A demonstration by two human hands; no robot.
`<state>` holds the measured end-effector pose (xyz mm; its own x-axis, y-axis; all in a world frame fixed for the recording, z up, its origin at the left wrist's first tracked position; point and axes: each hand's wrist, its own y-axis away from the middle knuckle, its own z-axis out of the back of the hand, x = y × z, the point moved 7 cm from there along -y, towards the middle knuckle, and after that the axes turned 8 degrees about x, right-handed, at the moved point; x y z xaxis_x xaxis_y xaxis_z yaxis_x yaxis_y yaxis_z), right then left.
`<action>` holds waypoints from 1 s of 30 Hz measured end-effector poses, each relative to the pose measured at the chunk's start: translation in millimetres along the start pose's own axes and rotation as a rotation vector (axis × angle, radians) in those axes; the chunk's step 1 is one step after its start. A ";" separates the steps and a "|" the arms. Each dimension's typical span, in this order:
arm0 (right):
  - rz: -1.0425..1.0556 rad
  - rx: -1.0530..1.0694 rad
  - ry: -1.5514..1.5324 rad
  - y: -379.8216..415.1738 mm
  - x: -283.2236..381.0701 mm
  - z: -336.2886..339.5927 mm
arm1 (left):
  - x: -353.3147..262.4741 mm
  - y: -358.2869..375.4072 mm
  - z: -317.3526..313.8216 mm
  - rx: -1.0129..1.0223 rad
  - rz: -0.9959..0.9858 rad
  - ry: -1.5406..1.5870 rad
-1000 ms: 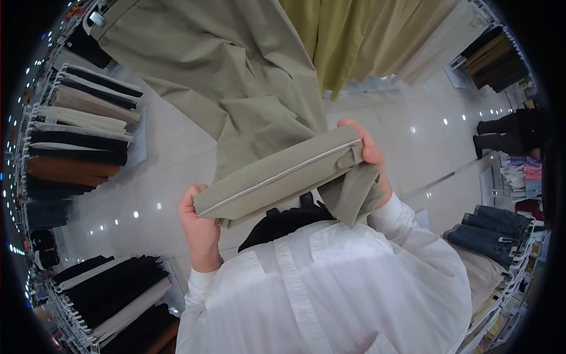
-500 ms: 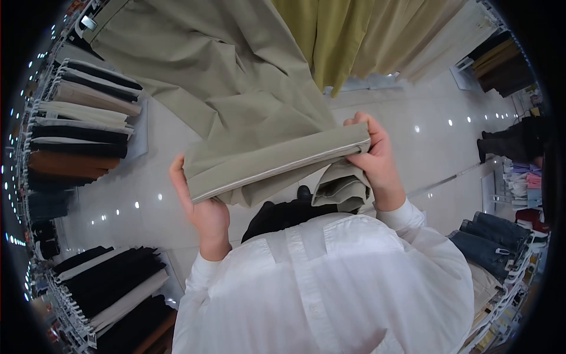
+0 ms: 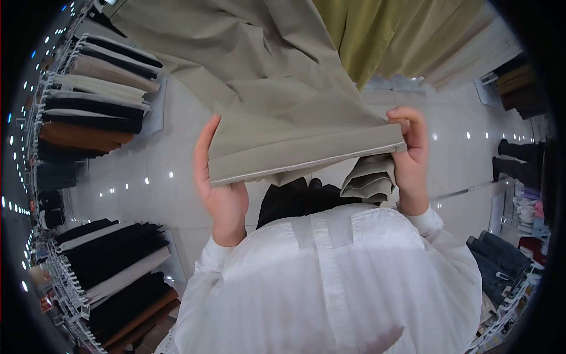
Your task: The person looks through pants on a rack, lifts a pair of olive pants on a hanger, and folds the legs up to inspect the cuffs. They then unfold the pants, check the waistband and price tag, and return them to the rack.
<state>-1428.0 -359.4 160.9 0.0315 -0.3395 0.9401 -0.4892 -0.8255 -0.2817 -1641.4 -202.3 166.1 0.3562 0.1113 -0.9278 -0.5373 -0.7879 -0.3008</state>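
Sage-khaki trousers [image 3: 283, 100] stretch from the upper left toward me, with one leg end held across my front. Its folded cuff [image 3: 306, 150] is pulled fairly flat, and a pale stitched edge runs along the near side. My left hand [image 3: 224, 189] grips the cuff's left end, its index finger lying up along the side and the other fingers partly beneath the cloth. At the right end, my right hand [image 3: 411, 150] pinches the cuff between thumb and curled fingers. The other leg end, rolled up [image 3: 371, 177], hangs just below my right hand.
Mustard trousers [image 3: 368, 41] and cream ones [image 3: 448, 41] hang beyond the held pair. Racks of folded garments stand left [image 3: 97, 97] and lower left [image 3: 112, 265]. Jeans [image 3: 498, 265] hang at lower right. A person's dark-clad legs [image 3: 522, 159] show far right on the tiled floor [image 3: 147, 159].
My view has shifted, so the surroundings sit further right. Both hands still hold the cuff, which now looks flatter and smoother, and my left index finger reaches further up its side.
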 end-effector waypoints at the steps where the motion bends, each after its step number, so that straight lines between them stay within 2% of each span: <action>1: 0.014 -0.004 0.041 0.4 1.4 -1.0 | -0.4 0.2 -0.9 -0.015 -0.003 -0.002; 2: 0.011 0.014 0.037 -0.2 0.5 -2.1 | -1.3 0.3 -3.8 -0.023 0.004 0.022; 4: 0.183 0.010 0.461 -1.4 13.3 -3.6 | -1.5 0.5 -4.9 -0.044 0.001 0.035; 9: 0.158 -0.058 0.431 -6.4 6.1 5.1 | -6.6 -4.6 -8.8 0.060 -0.120 -0.065; 12: 0.139 -0.088 0.392 -8.9 1.5 12.3 | -4.6 -4.2 -7.8 0.112 -0.138 -0.234; 15: 0.105 -0.112 0.352 -11.0 -2.5 14.3 | -5.0 -5.4 -11.1 0.132 -0.127 -0.274; 19: 0.093 -0.200 0.410 -16.1 -0.3 16.0 | -6.5 -14.0 -4.6 0.133 -0.141 -0.483; 21: 0.091 -0.168 0.496 -15.3 -1.6 14.8 | 7.1 -17.1 18.5 -0.039 0.024 -0.521; 22: 0.087 -0.133 0.580 -15.1 -2.7 11.5 | 13.6 -19.6 27.0 -0.033 0.026 -0.516; 24: 0.060 -0.113 0.640 -13.4 -5.0 3.3 | 59.5 -16.6 46.8 -0.114 0.390 0.053; 25: 0.034 -0.087 0.695 -13.7 -8.1 -4.2 | 64.1 -16.5 44.4 -0.105 0.392 0.057; 27: 0.017 -0.125 0.642 -16.0 -14.5 -3.9 | 90.1 -1.8 24.1 -0.166 0.624 0.596; 29: -0.014 -0.146 0.323 -18.9 -25.9 2.0 | 85.9 -3.9 15.4 -0.139 0.604 0.646; 30: -0.015 -0.147 0.323 -17.9 -28.1 4.0 | 83.0 -5.0 11.8 -0.116 0.583 0.693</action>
<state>-1416.7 -336.9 138.8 -0.2261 -0.1479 0.9628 -0.6119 -0.7475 -0.2586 -1618.2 -182.1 88.0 0.4514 -0.6828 -0.5745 -0.7095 -0.6651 0.2331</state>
